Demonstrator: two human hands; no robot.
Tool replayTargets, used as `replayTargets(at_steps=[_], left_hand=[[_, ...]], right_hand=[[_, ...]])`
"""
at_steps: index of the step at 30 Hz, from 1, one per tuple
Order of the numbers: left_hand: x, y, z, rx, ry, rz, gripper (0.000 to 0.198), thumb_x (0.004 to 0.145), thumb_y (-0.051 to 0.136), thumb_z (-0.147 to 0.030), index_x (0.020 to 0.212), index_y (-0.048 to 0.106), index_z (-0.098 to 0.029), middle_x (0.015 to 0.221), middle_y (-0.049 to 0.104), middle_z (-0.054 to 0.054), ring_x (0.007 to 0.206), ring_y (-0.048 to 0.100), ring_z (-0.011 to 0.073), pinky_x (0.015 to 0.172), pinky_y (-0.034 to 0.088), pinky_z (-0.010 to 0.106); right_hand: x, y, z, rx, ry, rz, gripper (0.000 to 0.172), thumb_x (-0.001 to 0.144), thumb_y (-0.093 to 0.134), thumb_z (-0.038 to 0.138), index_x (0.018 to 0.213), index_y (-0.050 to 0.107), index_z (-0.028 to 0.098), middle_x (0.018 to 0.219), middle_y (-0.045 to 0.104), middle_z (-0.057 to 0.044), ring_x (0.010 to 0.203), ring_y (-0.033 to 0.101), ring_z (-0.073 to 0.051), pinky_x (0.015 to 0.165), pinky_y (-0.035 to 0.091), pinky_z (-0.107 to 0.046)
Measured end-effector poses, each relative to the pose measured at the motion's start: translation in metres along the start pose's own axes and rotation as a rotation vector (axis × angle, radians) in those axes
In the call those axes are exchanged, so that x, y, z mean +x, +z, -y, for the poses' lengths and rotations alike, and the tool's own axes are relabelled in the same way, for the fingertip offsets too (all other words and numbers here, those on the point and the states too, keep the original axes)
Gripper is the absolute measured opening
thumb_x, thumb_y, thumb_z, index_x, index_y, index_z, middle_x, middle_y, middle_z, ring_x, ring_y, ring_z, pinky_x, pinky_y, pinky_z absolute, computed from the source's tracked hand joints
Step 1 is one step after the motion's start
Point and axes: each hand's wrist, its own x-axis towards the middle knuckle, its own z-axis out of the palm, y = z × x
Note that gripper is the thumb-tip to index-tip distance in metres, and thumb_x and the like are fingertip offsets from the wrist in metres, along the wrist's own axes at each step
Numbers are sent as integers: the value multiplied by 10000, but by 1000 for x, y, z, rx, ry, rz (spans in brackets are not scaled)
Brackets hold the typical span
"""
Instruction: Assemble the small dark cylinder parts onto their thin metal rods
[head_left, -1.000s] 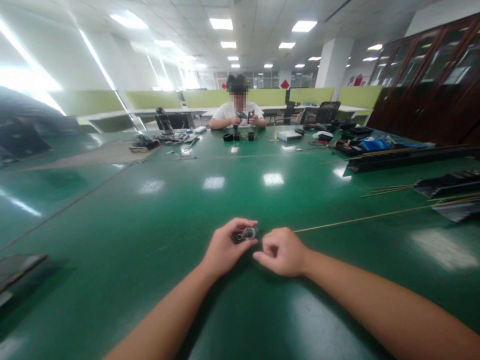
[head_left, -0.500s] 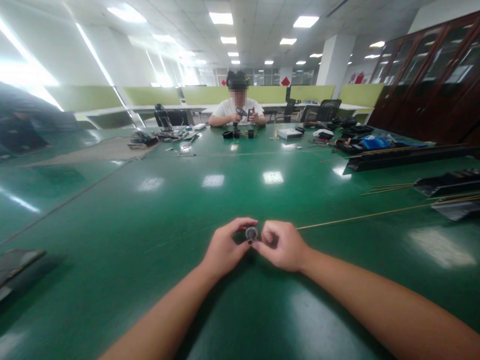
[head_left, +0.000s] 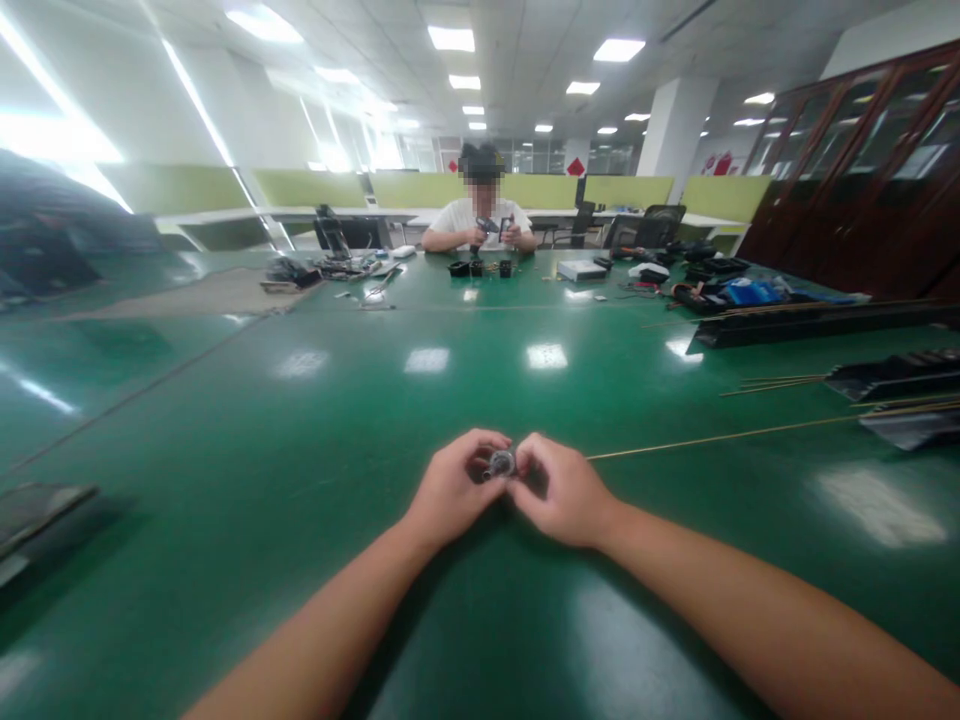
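Note:
A small round grey metal-looking part (head_left: 502,463) with a short stub at its lower left is held just above the green tabletop (head_left: 300,540). My left hand (head_left: 451,488) curls around its left side, thumb below and fingers above. From the other side, the bent fingers and thumb of my right hand (head_left: 566,488) close on its right edge. The part is too small and blurred to name its kind. A thin yellowish rod (head_left: 720,438) lies on the table just right of my right hand, its near end hidden behind that hand.
Dark metal channels (head_left: 810,325) and more thin rods lie on the right. Across the table a person in a white shirt (head_left: 480,225) holds a drill-like tool, with small black bins (head_left: 476,268) in front. A flat dark-topped object (head_left: 41,515) sits at the left edge.
The round part has turned between my fingers, its stub swinging from the bottom to the lower left. My right fingertips have come in against the part's edge.

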Motion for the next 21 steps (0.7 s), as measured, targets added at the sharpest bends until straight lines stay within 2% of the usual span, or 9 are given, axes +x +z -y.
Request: replayTargets(at_steps=[5,10,21], left_hand=[[-2,-2,-1,38,23,24,240,780,697,-128,1009,660,-184,954,694,27,843,662,138,788,546,255],[1,0,2,31,36,35,254,792,670,-124,1038,654,-186,998,691,41,892,664,155,815,544,280],[0,-1,0,156,77,47,272,772,630,-83,1023,645,-188,968,685,40,865,655,162,815,544,303]], right_hand=[[-2,0,2,5,58,20,186,860,599,288,988,479,226,836,622,4,719,599,-155,673,448,-260],[-1,2,-2,21,96,25,262,853,609,297,1054,456,229,856,641,0,732,624,-162,686,468,-269],[-1,-1,0,7,98,43,276,853,604,283,1069,438,234,868,677,-8,737,657,-180,682,475,-278]])
